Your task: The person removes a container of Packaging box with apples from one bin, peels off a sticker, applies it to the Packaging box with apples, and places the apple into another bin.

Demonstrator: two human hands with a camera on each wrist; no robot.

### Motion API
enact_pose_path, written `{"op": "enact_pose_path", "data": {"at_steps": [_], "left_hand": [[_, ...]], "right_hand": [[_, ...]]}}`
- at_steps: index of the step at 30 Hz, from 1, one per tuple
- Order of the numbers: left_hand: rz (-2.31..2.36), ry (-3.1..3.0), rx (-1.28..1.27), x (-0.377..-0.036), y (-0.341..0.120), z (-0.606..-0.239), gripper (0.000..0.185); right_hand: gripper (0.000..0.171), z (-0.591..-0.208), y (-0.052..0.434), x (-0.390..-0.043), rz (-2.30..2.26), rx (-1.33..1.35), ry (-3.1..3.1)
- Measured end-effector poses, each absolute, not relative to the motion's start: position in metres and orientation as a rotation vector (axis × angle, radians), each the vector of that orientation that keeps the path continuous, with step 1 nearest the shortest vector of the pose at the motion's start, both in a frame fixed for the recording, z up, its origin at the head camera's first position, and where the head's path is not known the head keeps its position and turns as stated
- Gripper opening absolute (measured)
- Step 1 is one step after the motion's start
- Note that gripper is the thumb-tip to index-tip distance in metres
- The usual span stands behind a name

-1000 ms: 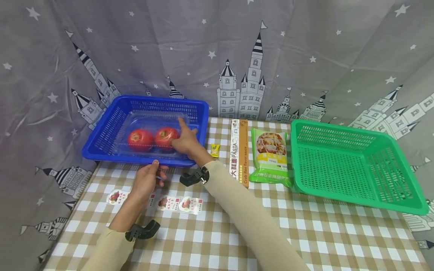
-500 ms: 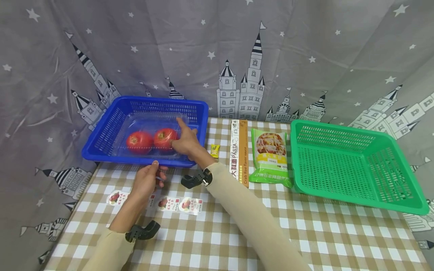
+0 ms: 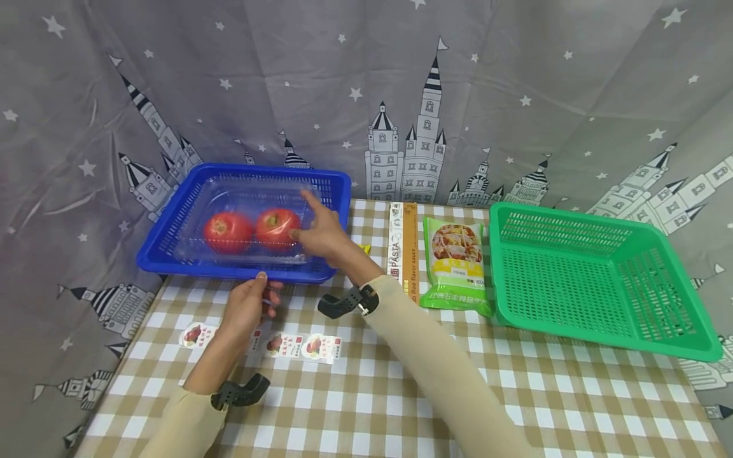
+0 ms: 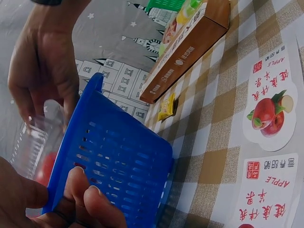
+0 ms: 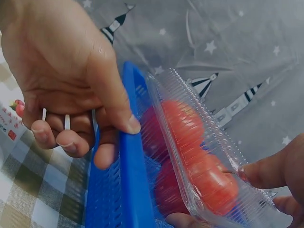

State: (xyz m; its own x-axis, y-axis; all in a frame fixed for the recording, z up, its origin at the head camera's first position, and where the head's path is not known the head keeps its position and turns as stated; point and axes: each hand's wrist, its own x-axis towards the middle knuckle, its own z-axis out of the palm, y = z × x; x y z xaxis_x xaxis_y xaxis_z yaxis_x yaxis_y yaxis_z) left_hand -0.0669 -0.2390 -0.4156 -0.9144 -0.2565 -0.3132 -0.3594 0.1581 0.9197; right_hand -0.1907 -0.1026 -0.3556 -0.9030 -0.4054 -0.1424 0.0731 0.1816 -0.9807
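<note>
Inside the blue basket (image 3: 197, 270), a clear plastic clamshell (image 3: 243, 193) holds two red apples (image 3: 228, 233). My right hand (image 3: 330, 236) grips the clamshell's right end, thumb in front and index finger stretched along the far side. In the right wrist view the apples (image 5: 211, 183) show through the ribbed plastic, which is tilted above the basket floor. My left hand (image 3: 245, 304) pinches the basket's front rim, with the thumb over the edge and the fingers curled beneath it outside. The left wrist view shows this grip close up on the slotted basket wall (image 4: 118, 156).
Apple stickers (image 3: 319, 347) lie on the checked tablecloth in front. Right of the basket are a small yellow packet (image 4: 166, 106), a pasta box (image 3: 410, 245) and a green food bag (image 3: 456, 264). A green basket (image 3: 572, 337) stands farther right. A grey castle-print curtain (image 3: 309, 76) hangs behind.
The clamshell with the apples has risen and shifted slightly left in the basket. My right hand and forearm have moved a little right, partly covering the yellow packet. My left hand stays put.
</note>
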Motion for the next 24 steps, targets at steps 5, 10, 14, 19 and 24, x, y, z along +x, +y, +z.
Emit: {"op": "enact_pose_path", "data": {"at_steps": [5,10,14,19,24], "left_hand": [[1.884,2.326,-0.614,-0.067,-0.238,-0.415,0.058],[1.901,2.316,-0.612,-0.067,-0.238,-0.414,0.057],[1.919,2.309,-0.601,-0.067,-0.236,-0.414,0.056],[1.926,2.305,-0.613,-0.068,-0.237,-0.414,0.056],[1.933,2.297,-0.623,-0.067,-0.236,-0.415,0.055]], "right_hand": [[0.084,-0.348,-0.088,-0.187,-1.814,-0.339,1.976],[0.086,-0.341,-0.074,-0.183,-1.847,-0.338,1.877],[0.084,-0.335,-0.062,-0.181,-1.887,-0.346,1.845],[0.084,-0.329,-0.051,-0.177,-1.904,-0.356,1.863],[0.083,-0.323,-0.04,-0.172,-1.865,-0.365,1.909]]}}
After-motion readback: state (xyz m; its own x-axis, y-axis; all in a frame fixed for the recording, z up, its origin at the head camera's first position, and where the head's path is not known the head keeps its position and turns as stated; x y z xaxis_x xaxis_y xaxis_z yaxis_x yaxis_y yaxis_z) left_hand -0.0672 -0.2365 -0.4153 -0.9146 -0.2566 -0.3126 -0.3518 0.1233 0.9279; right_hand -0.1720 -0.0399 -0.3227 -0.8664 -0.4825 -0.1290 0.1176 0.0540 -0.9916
